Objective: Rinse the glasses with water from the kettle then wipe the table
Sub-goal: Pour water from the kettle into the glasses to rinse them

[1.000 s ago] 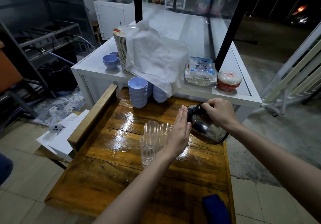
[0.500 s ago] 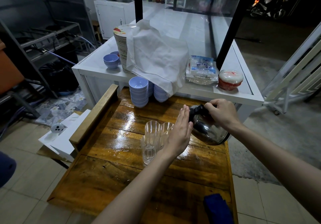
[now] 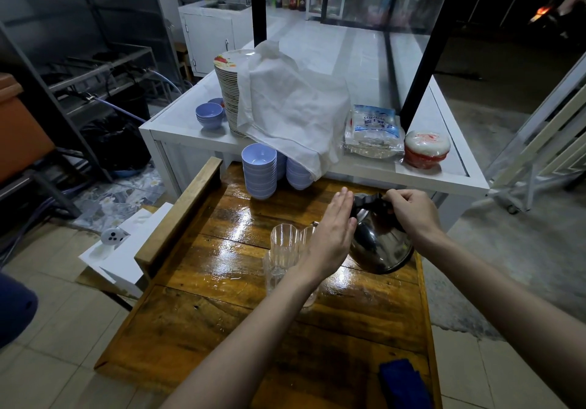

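While right hand [image 3: 412, 215] grips black handle of tilted steel kettle [image 3: 380, 246], left hand [image 3: 333, 240] flat, holding nothing, beside clear ribbed glasses [image 3: 283, 250] mid wet wooden table [image 3: 222, 313]. Rinsing step; next needs aimed spout. Blue cloth [image 3: 402, 383] near edge.

- Left hand [image 3: 333, 234]: flat and open, fingers straight and pressed together, edge-on, forearm reaching in from the lower left.
- Right hand [image 3: 409, 210]: fingers curled closed around the kettle handle [image 3: 371, 203], wrist bent, bare forearm stretching in from the lower right.
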A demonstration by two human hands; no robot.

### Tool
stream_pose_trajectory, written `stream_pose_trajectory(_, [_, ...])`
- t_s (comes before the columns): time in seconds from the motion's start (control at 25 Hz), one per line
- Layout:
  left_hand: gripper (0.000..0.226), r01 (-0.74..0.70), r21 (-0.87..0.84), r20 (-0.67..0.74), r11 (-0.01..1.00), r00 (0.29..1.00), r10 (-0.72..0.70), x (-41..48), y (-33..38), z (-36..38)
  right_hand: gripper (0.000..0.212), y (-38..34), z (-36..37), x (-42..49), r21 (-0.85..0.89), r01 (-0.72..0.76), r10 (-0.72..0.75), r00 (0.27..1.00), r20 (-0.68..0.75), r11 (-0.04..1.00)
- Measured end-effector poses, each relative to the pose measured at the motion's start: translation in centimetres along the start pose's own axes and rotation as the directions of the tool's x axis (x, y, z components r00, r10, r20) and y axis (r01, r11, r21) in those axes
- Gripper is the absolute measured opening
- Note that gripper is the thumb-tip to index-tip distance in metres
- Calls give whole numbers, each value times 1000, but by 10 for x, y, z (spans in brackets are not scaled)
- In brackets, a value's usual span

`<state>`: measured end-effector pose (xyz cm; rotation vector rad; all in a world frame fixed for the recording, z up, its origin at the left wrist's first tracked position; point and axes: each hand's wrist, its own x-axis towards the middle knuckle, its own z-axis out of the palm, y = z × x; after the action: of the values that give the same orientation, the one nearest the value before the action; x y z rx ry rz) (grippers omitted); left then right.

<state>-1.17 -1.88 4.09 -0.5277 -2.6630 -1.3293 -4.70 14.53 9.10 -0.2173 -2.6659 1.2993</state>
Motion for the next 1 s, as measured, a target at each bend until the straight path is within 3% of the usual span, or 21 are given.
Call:
stream_pose_trajectory(0.44, [55, 70, -53, -171, 996, 982, -78, -7, -13, -16, 35, -44, 22, 19, -112, 240, -227, 967, 118, 964])
stream_pose_trajectory(1.0, [56, 142, -85, -160, 986, 975, -154, -18, -19, -22, 37, -55, 39, 27, -249, 377, -340, 923, 182, 892])
